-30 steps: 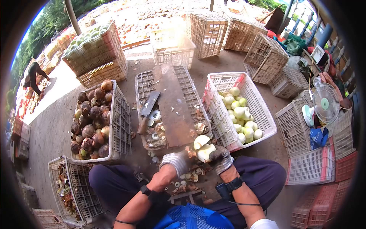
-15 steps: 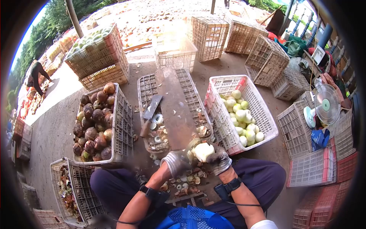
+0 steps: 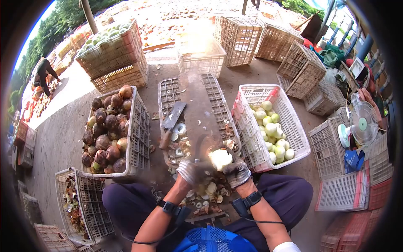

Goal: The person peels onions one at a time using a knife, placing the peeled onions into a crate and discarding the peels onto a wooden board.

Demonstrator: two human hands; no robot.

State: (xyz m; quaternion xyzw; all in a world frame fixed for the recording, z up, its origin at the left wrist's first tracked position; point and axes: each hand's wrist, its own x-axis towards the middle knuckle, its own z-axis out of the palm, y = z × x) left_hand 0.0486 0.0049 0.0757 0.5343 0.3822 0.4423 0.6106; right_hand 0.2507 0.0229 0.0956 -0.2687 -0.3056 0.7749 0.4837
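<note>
My right hand [image 3: 237, 173], in a dark glove with a pale cuff, grips a peeled white onion [image 3: 221, 160] at the near end of a wooden plank [image 3: 197, 109]. Left of it, my gloved left hand [image 3: 187, 171] is closed, with a small metal piece showing at its top; I cannot tell what tool this is. A cleaver [image 3: 174, 115] lies along the plank's left side, handle toward me. Peelings and cut ends [image 3: 208, 191] are scattered beneath my hands.
A crate of unpeeled dark onions [image 3: 133, 138] stands left, and a crate of peeled onions [image 3: 289, 107] right. A crate with scraps [image 3: 67, 178] is at near left. Stacked crates [image 3: 113, 54] and a fan [image 3: 362, 123] stand around. Another person [image 3: 44, 73] bends at far left.
My left hand has drawn away leftward from the onion, and the metal piece now shows. The onion has shifted slightly left in my right hand. The whole view has swung a little.
</note>
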